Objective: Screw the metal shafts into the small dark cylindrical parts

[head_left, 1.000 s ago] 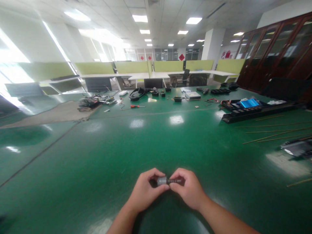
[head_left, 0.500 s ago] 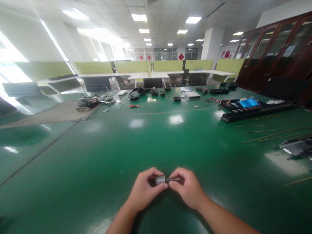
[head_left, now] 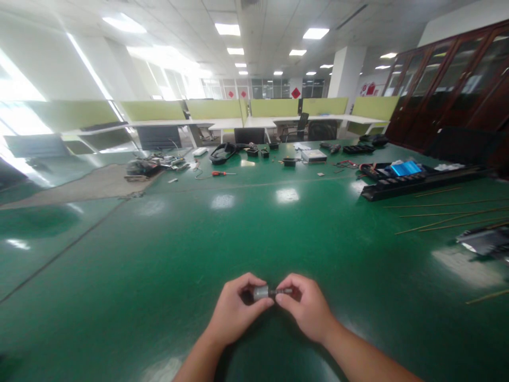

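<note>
Head: packet in tray beyond cylinder

Silver-grey cylinder with darker grey-brown shaft, glossy green tabletop mottled by whitish reflections; orange-red screwdriver handle, bright blue object, brassy yellow rods; yellow-green partitions, dark red-brown cabinets, red diamond-shaped decorations

"Any lettering you can read?"

"None. The larger red diamond at the far end looks like a sign, but whatever it bears is too small to make out."

"And the two smaller diamonds left of it?"

"Same, just red shapes."

"The red pieces near the cabinet?"

"Too blurred to read."
</note>
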Motion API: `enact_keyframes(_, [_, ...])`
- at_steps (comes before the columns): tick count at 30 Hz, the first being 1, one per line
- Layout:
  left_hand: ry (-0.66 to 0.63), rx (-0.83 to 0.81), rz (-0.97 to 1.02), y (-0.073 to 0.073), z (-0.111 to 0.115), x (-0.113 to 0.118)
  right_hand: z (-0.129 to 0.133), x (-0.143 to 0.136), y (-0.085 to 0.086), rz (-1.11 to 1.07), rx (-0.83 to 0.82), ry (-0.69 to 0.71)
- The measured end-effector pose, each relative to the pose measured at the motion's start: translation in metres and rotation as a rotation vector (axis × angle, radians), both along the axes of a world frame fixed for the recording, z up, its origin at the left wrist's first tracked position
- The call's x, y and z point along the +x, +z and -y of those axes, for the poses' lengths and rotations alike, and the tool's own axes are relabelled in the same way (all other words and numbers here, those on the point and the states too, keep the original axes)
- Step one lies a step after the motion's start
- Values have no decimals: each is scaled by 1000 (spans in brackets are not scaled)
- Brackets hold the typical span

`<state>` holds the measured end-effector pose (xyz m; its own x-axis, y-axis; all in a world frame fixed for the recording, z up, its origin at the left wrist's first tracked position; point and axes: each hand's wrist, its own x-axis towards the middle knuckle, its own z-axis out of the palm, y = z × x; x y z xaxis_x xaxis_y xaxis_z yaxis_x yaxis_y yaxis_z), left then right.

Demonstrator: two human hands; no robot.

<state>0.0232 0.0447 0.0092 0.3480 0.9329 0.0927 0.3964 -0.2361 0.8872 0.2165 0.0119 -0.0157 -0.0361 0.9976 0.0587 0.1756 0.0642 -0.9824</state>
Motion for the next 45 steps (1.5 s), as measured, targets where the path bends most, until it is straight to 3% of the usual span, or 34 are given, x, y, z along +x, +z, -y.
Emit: enact_keyframes(45, [14, 18, 49, -6, -1, -4, 2, 0, 1, 6, 4, -28])
